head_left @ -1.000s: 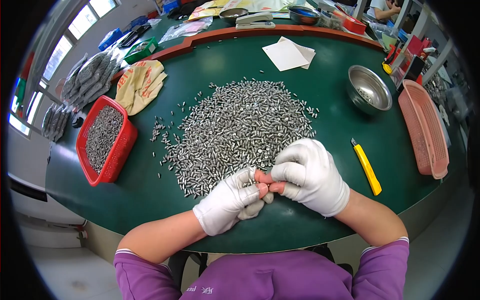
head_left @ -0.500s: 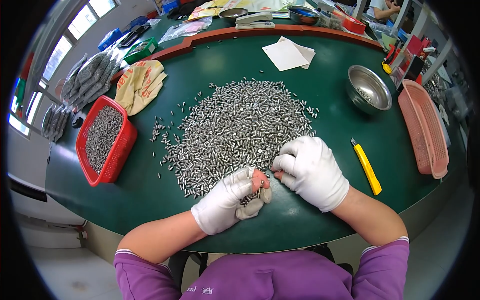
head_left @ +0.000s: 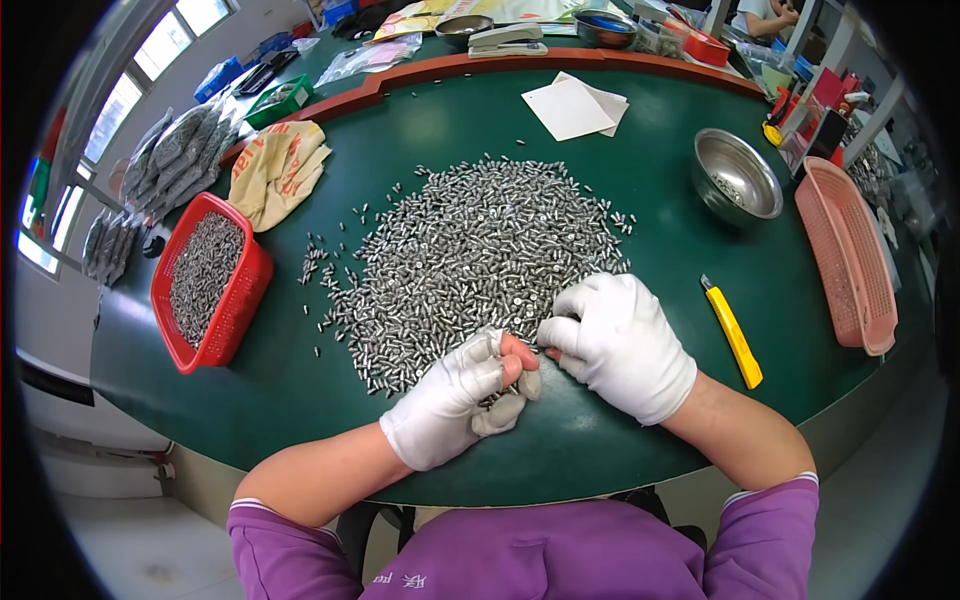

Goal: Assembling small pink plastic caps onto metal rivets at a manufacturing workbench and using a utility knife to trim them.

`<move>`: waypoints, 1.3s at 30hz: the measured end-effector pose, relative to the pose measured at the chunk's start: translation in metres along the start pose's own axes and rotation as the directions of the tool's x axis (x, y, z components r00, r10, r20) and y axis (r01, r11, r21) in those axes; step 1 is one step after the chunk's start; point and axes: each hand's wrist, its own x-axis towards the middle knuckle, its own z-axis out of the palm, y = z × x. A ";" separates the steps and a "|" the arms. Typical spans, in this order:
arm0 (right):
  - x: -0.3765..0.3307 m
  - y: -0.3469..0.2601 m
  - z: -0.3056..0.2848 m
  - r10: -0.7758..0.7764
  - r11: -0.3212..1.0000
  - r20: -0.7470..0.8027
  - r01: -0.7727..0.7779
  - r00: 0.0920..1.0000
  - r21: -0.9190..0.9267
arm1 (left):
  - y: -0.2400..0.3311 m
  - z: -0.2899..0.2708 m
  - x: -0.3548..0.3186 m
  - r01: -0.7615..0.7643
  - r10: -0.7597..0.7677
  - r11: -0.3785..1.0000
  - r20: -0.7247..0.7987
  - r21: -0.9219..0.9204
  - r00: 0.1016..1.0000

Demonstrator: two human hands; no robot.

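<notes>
A broad heap of small silvery metal pins (head_left: pixel 470 240) covers the middle of the green table. At its near edge, my left hand (head_left: pixel 465 395) is curled palm-up in a white glove with bare thumb and index tips. Several of the same pins lie in its palm, partly covered by the folded fingers. Just to the right, my right hand (head_left: pixel 625 345), also gloved, bends over the heap's near right edge. Its fingers are drawn together in a pinch. Whatever sits between those fingertips is hidden.
A red basket (head_left: pixel 255 285) full of pins stands left, beside a crumpled cloth bag (head_left: pixel 278 175). To the right lie a yellow utility knife (head_left: pixel 733 337), a steel bowl (head_left: pixel 750 205) with a few pins and a pink basket (head_left: pixel 845 260). White cards (head_left: pixel 570 108) rest beyond the heap.
My right hand has shifted slightly left, closer to my left hand. A pin seen earlier at my left thumb and index tips no longer shows there.
</notes>
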 end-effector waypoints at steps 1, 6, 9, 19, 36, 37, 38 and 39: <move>0.001 -0.001 -0.001 -0.013 1.000 0.011 0.013 1.000 -0.026 | 0.000 0.000 0.000 0.009 -0.009 1.000 -0.013 0.006 1.000; 0.000 -0.006 -0.004 0.031 0.998 -0.092 -0.026 0.995 0.063 | -0.002 0.000 0.001 0.019 -0.020 0.999 -0.033 -0.029 0.999; 0.000 -0.007 -0.006 0.036 0.988 -0.206 -0.004 0.978 0.156 | 0.000 0.003 0.000 0.048 -0.050 0.998 -0.066 -0.029 0.997; -0.001 -0.002 -0.007 0.081 0.979 -0.169 -0.046 0.982 0.200 | 0.002 0.004 0.001 0.072 -0.071 0.997 -0.071 0.015 0.995; -0.001 -0.006 -0.004 0.115 0.989 -0.104 -0.103 0.988 0.107 | 0.000 -0.002 0.000 0.027 -0.027 1.000 0.001 -0.007 1.000; 0.000 -0.006 -0.006 0.119 0.976 -0.163 -0.086 0.979 0.198 | 0.000 -0.002 0.000 0.013 -0.013 1.000 0.017 -0.018 1.000; -0.001 -0.007 -0.005 0.118 0.976 -0.163 -0.084 0.980 0.199 | -0.001 -0.002 0.000 0.012 -0.012 1.000 0.016 -0.018 1.000; -0.003 -0.008 -0.005 0.162 0.940 -0.131 -0.112 0.978 0.323 | -0.001 -0.001 0.000 0.018 -0.018 0.999 0.007 -0.034 1.000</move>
